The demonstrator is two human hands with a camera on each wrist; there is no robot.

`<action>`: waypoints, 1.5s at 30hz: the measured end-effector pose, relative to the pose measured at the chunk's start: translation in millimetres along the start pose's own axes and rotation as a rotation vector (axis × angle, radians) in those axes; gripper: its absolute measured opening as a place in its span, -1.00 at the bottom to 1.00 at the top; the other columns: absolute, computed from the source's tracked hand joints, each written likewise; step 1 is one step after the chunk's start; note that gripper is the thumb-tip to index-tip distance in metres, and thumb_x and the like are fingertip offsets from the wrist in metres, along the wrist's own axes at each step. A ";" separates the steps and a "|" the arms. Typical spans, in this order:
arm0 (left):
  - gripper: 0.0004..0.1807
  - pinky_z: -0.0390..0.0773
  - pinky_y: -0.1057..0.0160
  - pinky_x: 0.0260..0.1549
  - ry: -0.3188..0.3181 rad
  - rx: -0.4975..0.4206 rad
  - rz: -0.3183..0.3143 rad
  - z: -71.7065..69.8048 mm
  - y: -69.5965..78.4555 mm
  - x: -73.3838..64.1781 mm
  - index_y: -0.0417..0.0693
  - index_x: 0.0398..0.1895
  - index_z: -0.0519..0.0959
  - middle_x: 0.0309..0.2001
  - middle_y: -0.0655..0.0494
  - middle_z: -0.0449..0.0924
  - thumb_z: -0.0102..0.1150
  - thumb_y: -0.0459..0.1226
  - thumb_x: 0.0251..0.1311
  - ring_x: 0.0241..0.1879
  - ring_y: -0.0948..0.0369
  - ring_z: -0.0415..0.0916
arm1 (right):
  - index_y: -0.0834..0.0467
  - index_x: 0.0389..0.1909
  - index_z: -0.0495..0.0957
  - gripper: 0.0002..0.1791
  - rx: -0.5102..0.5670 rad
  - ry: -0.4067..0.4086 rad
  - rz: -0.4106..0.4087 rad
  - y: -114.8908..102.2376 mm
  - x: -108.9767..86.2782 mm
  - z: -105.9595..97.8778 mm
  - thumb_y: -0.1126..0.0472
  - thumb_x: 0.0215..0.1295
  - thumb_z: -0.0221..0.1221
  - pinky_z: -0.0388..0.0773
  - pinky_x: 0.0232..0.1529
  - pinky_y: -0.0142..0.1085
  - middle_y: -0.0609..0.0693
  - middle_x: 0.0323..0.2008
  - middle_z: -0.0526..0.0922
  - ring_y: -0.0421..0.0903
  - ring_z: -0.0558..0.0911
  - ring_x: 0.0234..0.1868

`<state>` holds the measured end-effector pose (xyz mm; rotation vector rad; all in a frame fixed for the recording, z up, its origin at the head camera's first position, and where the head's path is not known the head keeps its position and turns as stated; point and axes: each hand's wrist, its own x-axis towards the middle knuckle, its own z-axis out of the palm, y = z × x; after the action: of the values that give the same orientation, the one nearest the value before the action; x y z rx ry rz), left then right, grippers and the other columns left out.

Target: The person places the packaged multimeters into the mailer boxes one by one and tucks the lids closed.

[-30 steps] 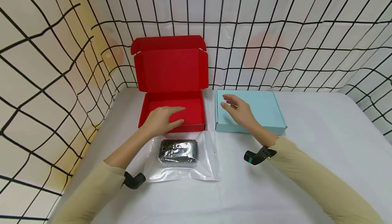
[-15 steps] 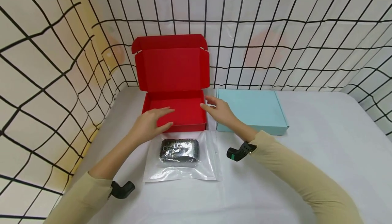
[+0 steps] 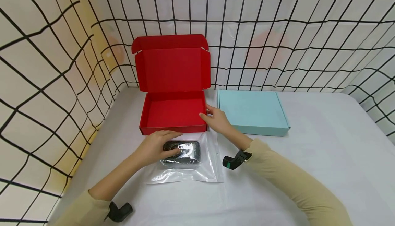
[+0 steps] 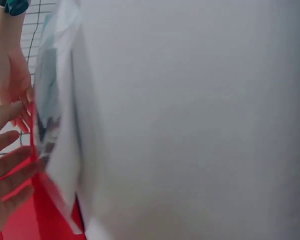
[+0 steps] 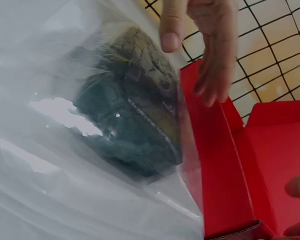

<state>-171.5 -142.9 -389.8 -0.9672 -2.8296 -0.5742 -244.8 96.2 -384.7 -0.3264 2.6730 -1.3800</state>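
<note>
Wavy black grid lines point(image 3: 207, 21) are crossing the pale walls point(image 3: 180, 6) at left, back and right, a yellow strip point(image 3: 85, 20) is tinting the left corner, and a white counter point(image 3: 327, 147) is spreading below.

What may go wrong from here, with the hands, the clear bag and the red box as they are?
1. The clear bag is much wider than the dark item inside it, so pinching only the bag's edge might let the item slide or swing.
2. The right hand is at the right wall of the red box; a push there might shift the box.
</note>
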 end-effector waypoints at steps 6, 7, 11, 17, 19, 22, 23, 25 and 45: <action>-0.30 0.55 0.08 -0.10 -0.089 0.035 -0.018 8.5 1.7 -3.8 0.05 0.15 0.50 0.04 0.07 0.57 0.34 0.11 -0.11 0.01 0.11 0.52 | 0.37 0.33 0.11 -0.35 0.008 0.015 -0.008 7.5 2.6 2.8 0.29 0.25 0.09 0.49 0.00 -0.13 0.27 0.23 0.34 0.16 0.48 0.12; -0.28 0.55 0.08 -0.10 -0.097 0.039 -0.017 9.3 1.7 -3.9 0.05 0.15 0.50 0.04 0.08 0.57 0.35 0.12 -0.14 0.02 0.12 0.51 | 0.36 0.33 0.11 -0.34 0.010 0.016 -0.005 7.5 3.2 2.7 0.32 0.24 0.10 0.49 0.00 -0.12 0.26 0.24 0.34 0.16 0.49 0.12; -0.19 0.56 0.09 -0.12 -0.124 0.057 -0.018 10.3 2.8 -4.2 0.06 0.18 0.47 0.07 0.07 0.55 0.39 0.15 -0.23 0.02 0.11 0.50 | 0.35 0.33 0.12 -0.34 0.003 0.005 0.019 5.1 5.9 2.6 0.39 0.19 0.08 0.51 -0.02 -0.13 0.25 0.23 0.35 0.14 0.51 0.09; -0.02 0.51 0.05 -0.09 -0.219 0.123 -0.035 10.7 3.8 -4.8 0.05 0.28 0.34 0.16 0.04 0.46 0.39 0.21 -0.31 0.08 0.10 0.45 | 0.34 0.35 0.07 -0.32 0.009 -0.046 0.141 -1.7 13.3 4.4 0.42 0.18 0.02 0.57 -0.09 -0.19 0.22 0.23 0.37 0.09 0.51 0.11; -0.01 0.50 0.04 -0.08 -0.223 0.126 -0.031 11.7 2.9 -5.0 0.05 0.28 0.34 0.16 0.04 0.46 0.39 0.22 -0.32 0.09 0.10 0.44 | 0.33 0.33 0.13 -0.35 -0.007 -0.065 0.151 -2.3 14.1 5.2 0.43 0.17 0.00 0.56 -0.08 -0.18 0.22 0.19 0.42 0.10 0.51 0.09; -0.02 0.50 0.04 -0.08 -0.225 0.131 -0.032 12.5 3.0 -4.6 0.05 0.27 0.35 0.14 0.04 0.47 0.39 0.21 -0.33 0.08 0.10 0.44 | 0.32 0.25 0.22 -0.44 -0.023 -0.081 0.154 -2.3 13.2 6.4 0.44 0.17 -0.01 0.54 -0.03 -0.15 0.23 0.09 0.48 0.11 0.51 0.05; -0.02 0.50 0.03 -0.08 -0.229 0.134 -0.034 12.7 3.3 -4.1 0.05 0.26 0.35 0.13 0.04 0.47 0.40 0.21 -0.33 0.07 0.10 0.44 | 0.31 0.23 0.24 -0.47 -0.025 -0.083 0.158 -2.3 12.6 6.9 0.44 0.18 -0.02 0.54 -0.02 -0.14 0.23 0.07 0.49 0.11 0.51 0.03; -0.03 0.50 0.03 -0.09 -0.238 0.140 -0.040 12.8 4.0 -2.9 0.06 0.25 0.36 0.12 0.04 0.48 0.40 0.21 -0.33 0.06 0.09 0.44 | 0.32 0.20 0.25 -0.50 -0.034 -0.078 0.157 -2.2 11.3 7.8 0.43 0.19 -0.03 0.54 -0.03 -0.13 0.24 0.05 0.50 0.11 0.52 0.01; -0.21 0.48 0.30 -0.40 -0.199 0.196 0.097 10.2 -3.9 12.0 0.07 0.04 0.52 -0.12 0.19 0.58 0.39 0.20 -0.37 -0.18 0.26 0.49 | 0.29 0.41 -0.12 -0.31 -0.065 -0.073 0.156 5.7 8.2 13.5 0.32 0.31 -0.07 0.44 0.10 -0.10 0.23 0.32 0.21 0.12 0.34 0.24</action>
<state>-183.0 -135.0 -398.0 -1.1734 -2.9167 -0.1950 -250.8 86.8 -397.2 -0.1665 2.6247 -1.2159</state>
